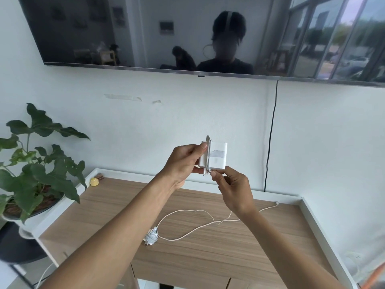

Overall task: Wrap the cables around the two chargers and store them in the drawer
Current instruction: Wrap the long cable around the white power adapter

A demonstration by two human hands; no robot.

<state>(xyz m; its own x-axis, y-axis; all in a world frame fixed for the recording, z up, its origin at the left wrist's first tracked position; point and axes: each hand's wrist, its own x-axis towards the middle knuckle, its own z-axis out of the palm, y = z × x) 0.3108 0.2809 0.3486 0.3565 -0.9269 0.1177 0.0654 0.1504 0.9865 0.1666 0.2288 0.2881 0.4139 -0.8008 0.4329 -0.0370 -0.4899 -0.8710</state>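
A white square charger (217,156) is held up in front of the wall, above the wooden cabinet top (208,253). My left hand (183,163) grips its left side, thumb on top. My right hand (231,188) pinches its white cable (209,155) at the charger's lower edge; the cable runs once around the charger body. A second charger (151,237) lies on the cabinet top with cable wound around it, and a long loose white cable (187,217) trails from it to the right. The drawer is not in sight.
A potted plant (39,163) stands at the left on a white stand. A small yellow object (94,181) sits in the cabinet top's back left corner. A TV (145,32) hangs on the wall above, and a black cord (270,136) runs down the wall.
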